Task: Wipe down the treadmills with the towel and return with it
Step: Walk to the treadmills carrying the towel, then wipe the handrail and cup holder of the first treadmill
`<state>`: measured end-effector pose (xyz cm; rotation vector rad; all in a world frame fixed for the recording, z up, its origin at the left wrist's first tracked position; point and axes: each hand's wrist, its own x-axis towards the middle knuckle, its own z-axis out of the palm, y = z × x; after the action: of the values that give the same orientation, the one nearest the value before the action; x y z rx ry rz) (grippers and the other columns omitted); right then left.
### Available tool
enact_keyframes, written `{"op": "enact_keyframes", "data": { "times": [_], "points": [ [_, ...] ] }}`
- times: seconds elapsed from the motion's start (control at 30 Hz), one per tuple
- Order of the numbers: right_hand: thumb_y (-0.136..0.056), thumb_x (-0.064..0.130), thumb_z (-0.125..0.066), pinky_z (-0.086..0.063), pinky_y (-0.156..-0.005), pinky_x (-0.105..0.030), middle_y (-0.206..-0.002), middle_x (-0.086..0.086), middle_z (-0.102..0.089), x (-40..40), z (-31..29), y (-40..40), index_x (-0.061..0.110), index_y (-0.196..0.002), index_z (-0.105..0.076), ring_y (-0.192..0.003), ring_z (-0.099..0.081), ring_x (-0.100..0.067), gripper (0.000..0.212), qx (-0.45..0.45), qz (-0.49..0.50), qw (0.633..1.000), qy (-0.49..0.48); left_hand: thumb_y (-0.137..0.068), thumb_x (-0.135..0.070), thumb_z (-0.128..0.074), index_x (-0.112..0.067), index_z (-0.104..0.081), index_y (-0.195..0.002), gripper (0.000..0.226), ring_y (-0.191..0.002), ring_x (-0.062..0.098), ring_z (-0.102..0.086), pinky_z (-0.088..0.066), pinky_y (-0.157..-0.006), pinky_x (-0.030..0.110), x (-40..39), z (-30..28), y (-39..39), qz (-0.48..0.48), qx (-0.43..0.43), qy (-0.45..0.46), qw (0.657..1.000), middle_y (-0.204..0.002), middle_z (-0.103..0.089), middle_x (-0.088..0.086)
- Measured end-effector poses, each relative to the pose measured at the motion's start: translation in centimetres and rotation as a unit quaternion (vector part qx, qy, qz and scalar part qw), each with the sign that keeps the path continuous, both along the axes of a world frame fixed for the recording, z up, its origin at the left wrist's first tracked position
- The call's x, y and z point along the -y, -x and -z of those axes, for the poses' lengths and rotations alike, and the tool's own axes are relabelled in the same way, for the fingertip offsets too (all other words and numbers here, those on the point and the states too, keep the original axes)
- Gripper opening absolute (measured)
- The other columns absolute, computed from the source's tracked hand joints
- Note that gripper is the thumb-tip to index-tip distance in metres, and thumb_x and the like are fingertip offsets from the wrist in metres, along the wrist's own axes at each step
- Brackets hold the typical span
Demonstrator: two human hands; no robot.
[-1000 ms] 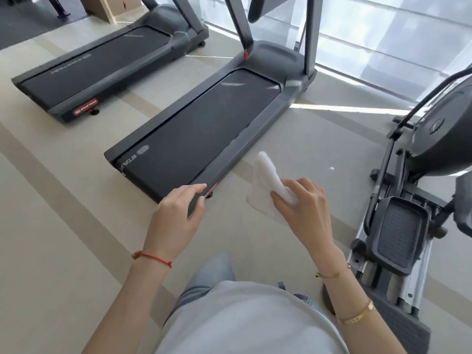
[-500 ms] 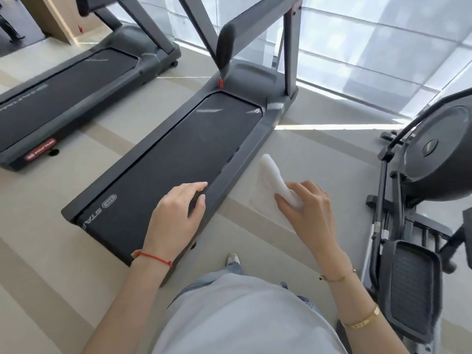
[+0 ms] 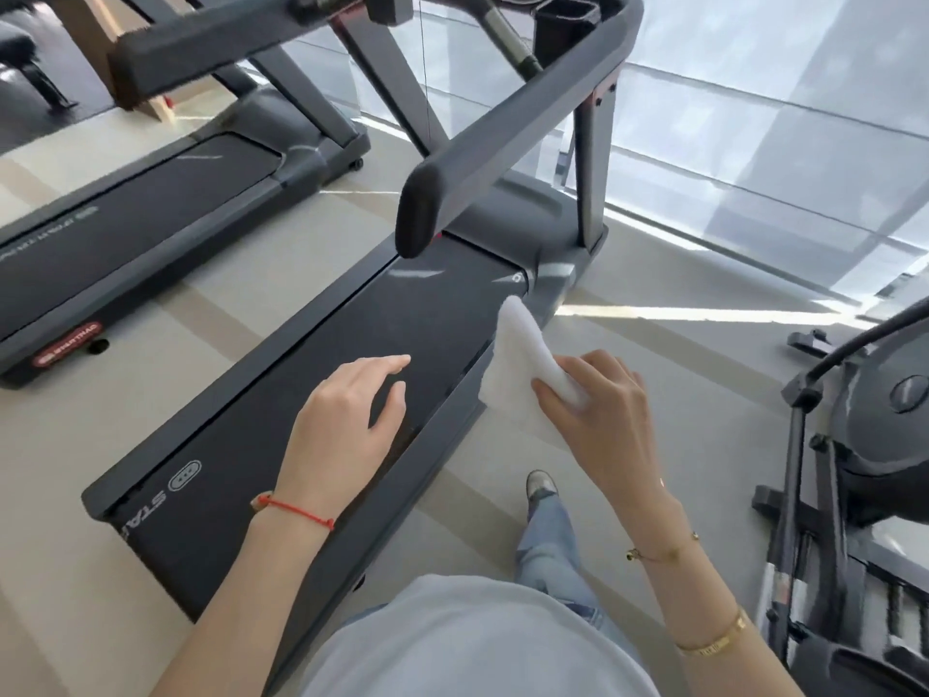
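A dark grey treadmill lies straight ahead, its black belt running from near me toward the window. Its padded right handrail reaches toward me above the belt. A second treadmill stands parallel on the left. My right hand grips a folded white towel, held up in the air over the near treadmill's right side rail. My left hand hovers above the belt with relaxed fingers and holds nothing.
An elliptical trainer stands close on my right. A strip of beige floor separates it from the treadmill. A glass wall runs behind the machines. A wooden box and a black bench sit at the far left.
I have walked forward beside the near treadmill, so its handrail and uprights now loom overhead. Both hands have kept their pose, the towel still in my right hand.
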<state>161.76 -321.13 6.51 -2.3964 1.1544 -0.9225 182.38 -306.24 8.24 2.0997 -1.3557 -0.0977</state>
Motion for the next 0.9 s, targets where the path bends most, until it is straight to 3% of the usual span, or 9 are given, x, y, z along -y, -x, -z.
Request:
{"op": "enact_keyframes", "data": {
  "times": [0.37, 0.5, 0.67, 0.8, 0.9],
  "points": [
    [-0.094, 0.036, -0.058, -0.031, -0.091, -0.028, -0.094, 0.008, -0.049, 21.8, -4.1, -8.2, 0.024, -0.111, -0.063, -0.088, -0.045, -0.013, 0.022, 0.015, -0.225, 0.973, 0.052, -0.098, -0.025, -0.052, -0.022, -0.061, -0.126, 0.029, -0.115, 0.009, -0.058, -0.043, -0.101, 0.026, 15.2, -2.0, -1.2, -0.214, 0.011, 0.046, 0.976, -0.123, -0.065, -0.008],
    [-0.096, 0.037, -0.057, -0.028, -0.088, -0.024, -0.098, 0.005, -0.049, 27.5, -6.0, -12.1, 0.024, -0.117, -0.062, -0.089, -0.042, -0.014, 0.026, 0.013, -0.275, 0.955, 0.106, -0.097, -0.023, -0.053, -0.020, -0.062, -0.125, 0.029, -0.114, 0.011, -0.058, -0.044, -0.100, 0.027, 19.5, -2.8, -1.8, -0.265, 0.017, 0.054, 0.962, -0.121, -0.065, -0.007],
    [-0.096, 0.039, -0.055, -0.033, -0.081, -0.032, -0.107, 0.001, -0.051, 31.6, -7.5, -18.3, 0.025, -0.119, -0.060, -0.092, -0.042, -0.019, 0.028, 0.021, -0.318, 0.933, 0.169, -0.098, -0.021, -0.052, -0.016, -0.061, -0.126, 0.030, -0.112, 0.016, -0.059, -0.046, -0.096, 0.030, 23.4, -3.5, -3.5, -0.302, 0.027, 0.038, 0.952, -0.121, -0.064, -0.003],
    [-0.096, 0.046, -0.049, -0.033, -0.085, -0.035, -0.119, -0.001, -0.053, 33.1, -7.2, -22.6, 0.027, -0.126, -0.056, -0.100, -0.045, -0.024, 0.036, -0.046, -0.323, 0.917, 0.231, -0.099, -0.021, -0.050, -0.015, -0.058, -0.129, 0.032, -0.116, 0.016, -0.056, -0.045, -0.100, 0.032, 25.6, -3.6, -5.0, -0.316, 0.018, 0.027, 0.948, -0.124, -0.062, -0.002],
    [-0.097, 0.050, -0.039, -0.028, -0.103, -0.042, -0.137, 0.001, -0.049, 33.8, -6.4, -24.1, 0.028, -0.140, -0.044, -0.123, -0.042, -0.027, 0.049, -0.136, -0.345, 0.894, 0.250, -0.100, -0.024, -0.048, -0.016, -0.057, -0.132, 0.034, -0.119, 0.016, -0.055, -0.045, -0.102, 0.036, 26.5, -3.2, -5.8, -0.320, 0.005, 0.015, 0.947, -0.127, -0.061, -0.002]
  ]
}}
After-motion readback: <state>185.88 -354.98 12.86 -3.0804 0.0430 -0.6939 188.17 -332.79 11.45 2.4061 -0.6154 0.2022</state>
